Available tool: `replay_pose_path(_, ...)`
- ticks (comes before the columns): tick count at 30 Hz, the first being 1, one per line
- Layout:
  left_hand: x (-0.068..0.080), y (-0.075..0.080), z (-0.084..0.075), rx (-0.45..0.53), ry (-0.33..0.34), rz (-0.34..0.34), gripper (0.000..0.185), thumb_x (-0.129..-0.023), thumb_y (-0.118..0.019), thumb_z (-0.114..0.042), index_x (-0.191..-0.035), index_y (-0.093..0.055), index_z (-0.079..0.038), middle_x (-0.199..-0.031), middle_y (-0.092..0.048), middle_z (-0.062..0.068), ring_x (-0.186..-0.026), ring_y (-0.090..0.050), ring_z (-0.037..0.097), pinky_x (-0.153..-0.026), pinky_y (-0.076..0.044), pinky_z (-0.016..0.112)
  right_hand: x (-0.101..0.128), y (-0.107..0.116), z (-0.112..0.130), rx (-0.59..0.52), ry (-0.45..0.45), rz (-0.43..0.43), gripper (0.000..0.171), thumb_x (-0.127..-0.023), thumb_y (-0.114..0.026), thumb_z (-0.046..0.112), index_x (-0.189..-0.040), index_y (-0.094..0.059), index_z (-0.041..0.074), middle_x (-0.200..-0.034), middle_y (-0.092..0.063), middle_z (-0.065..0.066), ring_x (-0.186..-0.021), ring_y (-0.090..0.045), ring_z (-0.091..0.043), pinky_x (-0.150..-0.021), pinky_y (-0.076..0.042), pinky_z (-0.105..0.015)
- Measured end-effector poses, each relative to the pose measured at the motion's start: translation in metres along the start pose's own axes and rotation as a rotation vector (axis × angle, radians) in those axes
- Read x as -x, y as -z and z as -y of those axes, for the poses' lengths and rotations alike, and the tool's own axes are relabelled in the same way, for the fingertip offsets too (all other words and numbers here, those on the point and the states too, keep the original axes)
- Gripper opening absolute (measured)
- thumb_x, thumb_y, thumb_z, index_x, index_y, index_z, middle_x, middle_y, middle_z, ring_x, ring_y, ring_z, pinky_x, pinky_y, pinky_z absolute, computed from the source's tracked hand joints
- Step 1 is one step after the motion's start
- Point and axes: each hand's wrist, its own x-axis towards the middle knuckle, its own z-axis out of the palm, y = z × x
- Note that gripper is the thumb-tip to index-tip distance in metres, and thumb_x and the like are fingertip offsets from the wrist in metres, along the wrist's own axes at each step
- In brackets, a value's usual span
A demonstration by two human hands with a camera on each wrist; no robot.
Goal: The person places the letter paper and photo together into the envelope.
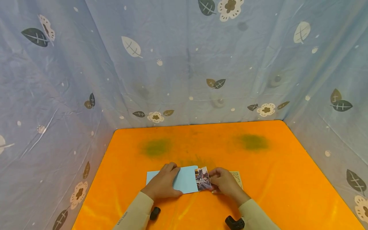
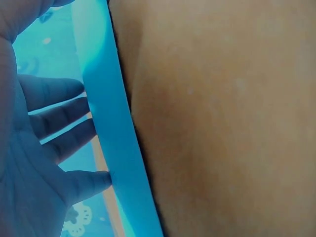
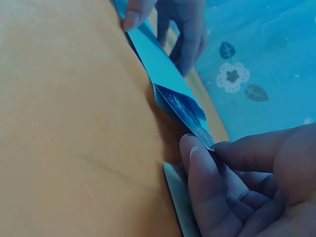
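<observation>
A light-blue paper envelope (image 1: 186, 179) lies on the orange table, its mouth bulging apart toward the right. My left hand (image 1: 164, 184) spans it and grips it, thumb at the near edge and fingers at the far one. From the mouth sticks a printed picture card (image 1: 203, 179), partly inside; the hidden part cannot be seen. My right hand (image 1: 225, 182) pinches the card's outer edge between thumb and fingers, seen closely in the right wrist view. Beneath and beside that hand is a pale yellow-green printed card (image 1: 237, 177), partly covered.
The orange tabletop (image 1: 198, 143) has two dark greenish patches toward its back. Pale-blue curtains (image 1: 178, 70) with leaf and flower prints hang behind and along both sides. A black wrist device (image 1: 235, 223) shows below the right sleeve.
</observation>
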Motion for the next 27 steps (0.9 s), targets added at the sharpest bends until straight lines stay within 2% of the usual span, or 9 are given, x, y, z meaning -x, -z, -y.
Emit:
replay_pose_path(11,-0.002,0.0,0.002,-0.009,0.001,0.006,0.1,-0.082,-0.088,-0.059,-0.158,-0.055,-0.003,-0.153,-0.048,0.01,-0.133,-0.048,0.027,-0.106,-0.052,0.044,-0.001,-0.01,0.003,-0.029,0.018,-0.034,0.019,-0.105,-0.063,-0.007,-0.124,-0.062,-0.01,-0.092,-0.064,-0.018,-0.07,-0.071,-0.032,-0.059,-0.062,-0.041)
replay_pose_path(16,-0.001,0.001,0.001,-0.009,0.003,0.004,0.098,-0.082,-0.087,-0.058,-0.157,-0.056,-0.003,-0.152,-0.049,0.009,-0.132,-0.048,0.026,-0.106,-0.052,0.043,-0.003,-0.014,0.0,-0.035,0.03,-0.013,0.022,-0.104,-0.064,-0.007,-0.126,-0.061,-0.009,-0.091,-0.063,-0.017,-0.071,-0.071,-0.031,-0.061,-0.063,-0.04)
replay_pose_path(27,-0.001,0.003,0.0,-0.003,-0.013,-0.009,0.097,-0.081,-0.09,-0.055,-0.156,-0.057,-0.002,-0.148,-0.051,0.009,-0.127,-0.049,0.026,-0.103,-0.053,0.042,-0.007,-0.026,-0.002,0.031,0.021,0.022,0.031,-0.103,-0.071,-0.003,-0.132,-0.064,-0.011,-0.088,-0.064,-0.014,-0.067,-0.068,-0.026,-0.061,-0.062,-0.039)
